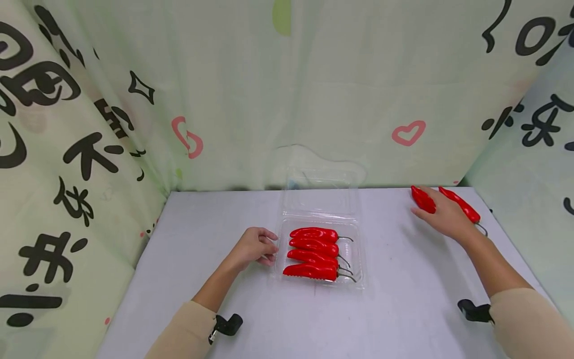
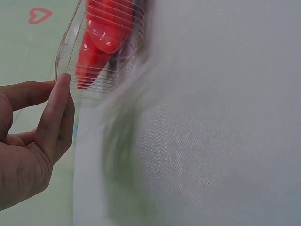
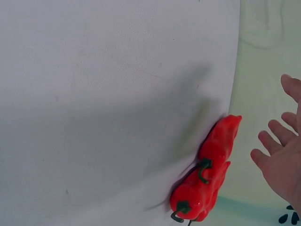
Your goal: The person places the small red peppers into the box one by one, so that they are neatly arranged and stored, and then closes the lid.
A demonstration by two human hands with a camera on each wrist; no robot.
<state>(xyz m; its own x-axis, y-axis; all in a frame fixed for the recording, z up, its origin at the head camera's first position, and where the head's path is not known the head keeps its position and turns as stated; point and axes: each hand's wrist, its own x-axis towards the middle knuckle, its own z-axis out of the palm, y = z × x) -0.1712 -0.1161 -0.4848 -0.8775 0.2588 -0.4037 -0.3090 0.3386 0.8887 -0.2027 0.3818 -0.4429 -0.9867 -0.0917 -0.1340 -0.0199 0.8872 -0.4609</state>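
Observation:
My left hand (image 1: 256, 248) pinches the left edge of a clear plastic clamshell box (image 1: 357, 234) between thumb and fingers. In the left wrist view, those fingertips (image 2: 61, 82) grip its thin rim. Several long red peppers (image 1: 314, 269) lie side by side in the box, stems to the right. Over at the table's far right, my right hand (image 1: 444, 214) is above more red peppers (image 1: 461, 203), hiding part of them in the head view. The right wrist view shows this hand with fingers spread and nothing held, apart from the loose peppers (image 3: 218, 141) below.
The box's transparent lid (image 1: 320, 202) stands raised behind it, toward the back edge of the white table (image 1: 394, 309). A pale printed curtain (image 1: 233, 99) hangs behind the table and along both sides.

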